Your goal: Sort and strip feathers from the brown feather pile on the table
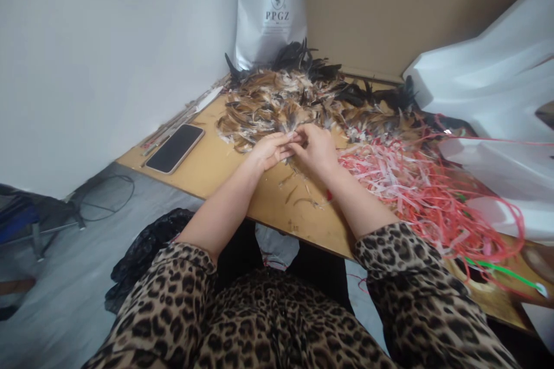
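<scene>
My left hand (272, 150) and my right hand (318, 147) meet at the near edge of a big pile of brown, white and black feathers (285, 101) on a wooden table (225, 167). Both hands have their fingers pinched together, fingertips touching, around a small feather piece that I can barely make out. A few loose feathers (303, 196) lie on the table just below my wrists. Leopard-print sleeves cover my upper arms.
A tangle of red, pink and white strips (415, 190) lies right of my hands. A black phone (175, 148) and thin rods (182, 118) lie at the left table edge. A white PPGZ bag (270, 8) stands behind the feathers. White plastic sheeting (497, 98) is at right.
</scene>
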The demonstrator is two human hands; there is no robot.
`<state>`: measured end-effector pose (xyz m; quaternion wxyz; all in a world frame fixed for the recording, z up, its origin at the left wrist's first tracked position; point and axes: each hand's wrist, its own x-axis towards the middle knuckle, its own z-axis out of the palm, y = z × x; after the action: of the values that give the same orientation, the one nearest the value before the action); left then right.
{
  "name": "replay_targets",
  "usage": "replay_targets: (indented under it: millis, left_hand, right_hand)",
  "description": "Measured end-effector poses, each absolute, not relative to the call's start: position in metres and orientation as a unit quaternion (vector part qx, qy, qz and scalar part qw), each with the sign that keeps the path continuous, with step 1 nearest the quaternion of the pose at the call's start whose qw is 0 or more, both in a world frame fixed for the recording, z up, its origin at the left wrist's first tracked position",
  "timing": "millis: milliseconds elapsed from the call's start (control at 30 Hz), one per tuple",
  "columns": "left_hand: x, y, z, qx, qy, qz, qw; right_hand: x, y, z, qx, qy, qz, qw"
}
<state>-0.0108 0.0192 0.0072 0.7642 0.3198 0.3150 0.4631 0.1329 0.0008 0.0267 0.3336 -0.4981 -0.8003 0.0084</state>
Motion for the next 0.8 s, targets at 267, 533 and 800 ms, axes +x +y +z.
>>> replay_targets:
  millis: [267,533,800]
  left_hand:
    - [-0.009,0.018,0.005,0.346,0.315,0.448,0.762]
    - [-0.025,0.028,0.015,0.319,0.318,0.579,0.68]
    - [-0.03,0.03,0.019,0.306,0.367,0.59,0.651]
  right_hand:
    - [0.134,0.003,0.025,-0.512,-0.798,-0.023,0.316]
    - [0.144,0.014,0.028,-0.508,-0.77,0.106,0.37]
    - [0.141,0.006,0.022,-0.553,-0.788,0.195,0.189]
